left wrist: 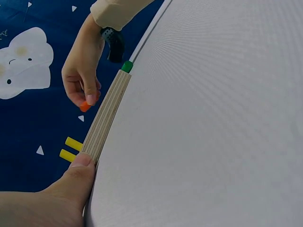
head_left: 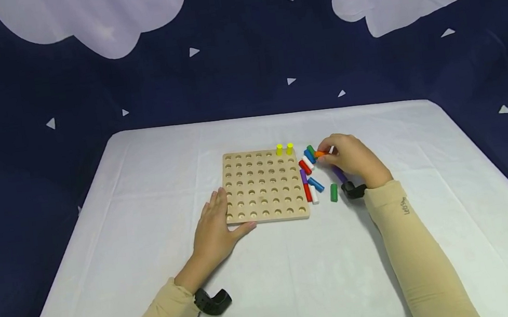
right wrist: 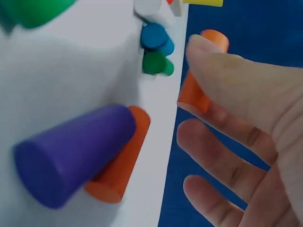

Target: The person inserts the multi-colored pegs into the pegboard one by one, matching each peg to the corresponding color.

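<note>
My right hand (head_left: 350, 157) pinches an orange peg (right wrist: 193, 90) between thumb and forefinger, above the loose pegs. The wooden pegboard (head_left: 262, 186) lies flat, with rows of round holes. Two yellow pegs (head_left: 285, 149) stand upright in its far row, toward the right. My left hand (head_left: 215, 231) rests against the board's near left corner, its fingers straight along the left side and the thumb (left wrist: 81, 163) at the front edge. In the right wrist view, a purple peg (right wrist: 78, 153) and a second orange peg (right wrist: 128, 158) lie below the right hand.
Right of the board lie several loose pegs: a red peg (head_left: 305, 167), a blue peg (head_left: 316, 184), a white peg (head_left: 314, 195) and a green peg (head_left: 334, 192) among them. White cloth (head_left: 250, 295) covers the table. A dark blue patterned curtain (head_left: 235, 77) hangs behind.
</note>
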The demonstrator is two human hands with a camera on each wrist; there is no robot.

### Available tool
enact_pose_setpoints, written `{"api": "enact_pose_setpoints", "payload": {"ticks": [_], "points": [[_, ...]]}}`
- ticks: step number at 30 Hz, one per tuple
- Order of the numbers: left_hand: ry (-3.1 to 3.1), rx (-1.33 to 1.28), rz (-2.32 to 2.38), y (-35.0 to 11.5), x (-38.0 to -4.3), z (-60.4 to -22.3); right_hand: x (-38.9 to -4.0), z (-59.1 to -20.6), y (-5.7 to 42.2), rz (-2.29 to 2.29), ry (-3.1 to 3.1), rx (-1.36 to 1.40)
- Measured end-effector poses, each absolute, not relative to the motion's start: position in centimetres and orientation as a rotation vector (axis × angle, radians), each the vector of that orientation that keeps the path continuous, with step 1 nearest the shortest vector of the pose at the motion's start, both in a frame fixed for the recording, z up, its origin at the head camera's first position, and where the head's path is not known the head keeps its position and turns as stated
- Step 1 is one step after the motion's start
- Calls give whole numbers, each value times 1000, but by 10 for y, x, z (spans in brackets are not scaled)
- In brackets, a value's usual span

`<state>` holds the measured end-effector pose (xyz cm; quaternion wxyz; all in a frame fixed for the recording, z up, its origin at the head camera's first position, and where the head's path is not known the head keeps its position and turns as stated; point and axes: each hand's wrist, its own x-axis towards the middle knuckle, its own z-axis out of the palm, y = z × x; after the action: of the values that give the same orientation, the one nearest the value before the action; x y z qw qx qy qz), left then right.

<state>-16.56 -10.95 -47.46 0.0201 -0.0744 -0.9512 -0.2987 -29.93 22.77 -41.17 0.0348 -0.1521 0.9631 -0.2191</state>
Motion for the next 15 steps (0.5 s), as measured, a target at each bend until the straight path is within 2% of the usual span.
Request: {"api": "enact_pose_setpoints", "payload": {"ticks": [11,15], "points": [[-2957,-221,-921,-110,-164,-474,-300,-411,217,-954,2889,-368],[-2947,-228,-923,-110,-165,-474,-299,-412,211,-1101,2891,-421]]}}
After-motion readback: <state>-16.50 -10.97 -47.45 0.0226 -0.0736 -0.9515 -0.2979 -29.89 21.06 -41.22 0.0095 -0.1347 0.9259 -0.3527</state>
